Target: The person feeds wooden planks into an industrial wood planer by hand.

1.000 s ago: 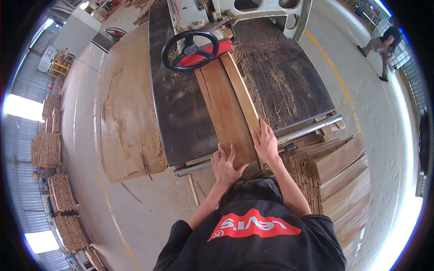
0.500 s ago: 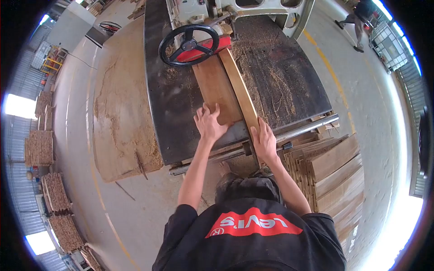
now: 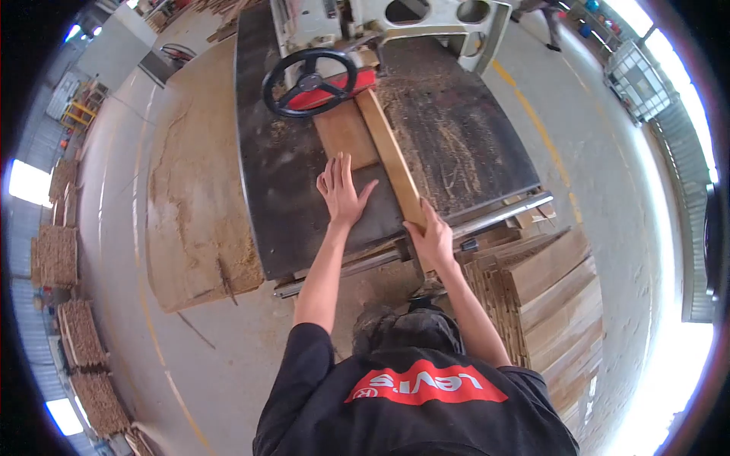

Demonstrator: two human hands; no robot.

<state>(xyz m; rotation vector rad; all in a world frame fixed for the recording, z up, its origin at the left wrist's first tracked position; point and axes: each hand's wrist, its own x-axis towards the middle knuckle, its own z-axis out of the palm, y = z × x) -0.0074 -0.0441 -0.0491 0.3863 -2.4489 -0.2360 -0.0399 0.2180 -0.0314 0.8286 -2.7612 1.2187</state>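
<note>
A wide brown board (image 3: 348, 135) lies on the dark machine table (image 3: 285, 175), its far end beneath the red guard (image 3: 334, 90). My left hand (image 3: 344, 194) has its fingers spread, with the fingertips at the board's near edge. A narrow, lighter wood strip (image 3: 391, 159) runs along the board's right side toward the guard. At the strip's near end, my right hand (image 3: 433, 237) rests with its thumb on the left side and its fingers along the right.
A black handwheel (image 3: 309, 82) stands over the table's far part. Sawdust covers the right side. A metal rail (image 3: 502, 215) crosses the near edge. Stacked boards (image 3: 544, 285) stand at the right, and a sawdust-covered panel (image 3: 190, 182) lies left. Another person (image 3: 549, 23) is at the top right.
The wide board has moved away from me, farther under the guard, exposing more table. My left hand has moved forward with it. The view has shifted slightly.
</note>
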